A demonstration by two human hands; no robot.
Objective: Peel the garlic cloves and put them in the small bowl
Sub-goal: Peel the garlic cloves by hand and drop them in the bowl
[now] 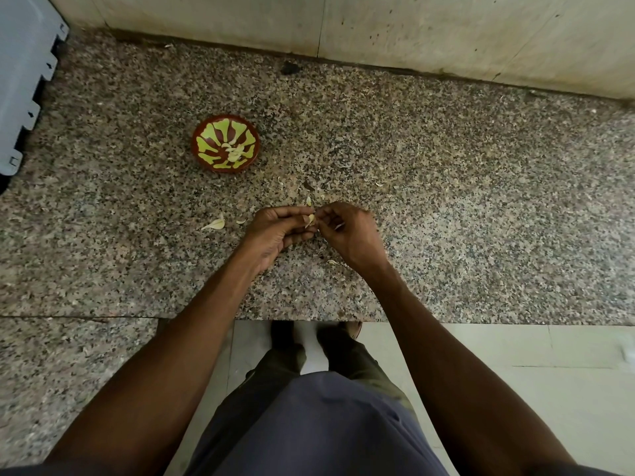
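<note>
A pale garlic clove [311, 219] sits between the fingertips of both hands above the speckled granite counter [446, 207]. My left hand [278, 231] holds it with curled fingers. My right hand [347, 231] pinches its skin from the right. The small red bowl [201, 140] with a green pattern stands up and to the left of the hands. Several peeled cloves [235, 153] lie in the bowl. An unpeeled clove [215, 224] lies on the counter just left of my left hand.
Bits of garlic skin [309, 201] are scattered on the counter around the hands. A grey plastic object [24, 73] stands at the far left. A tiled wall [378, 29] runs along the back. The counter's front edge [309, 319] is near my body.
</note>
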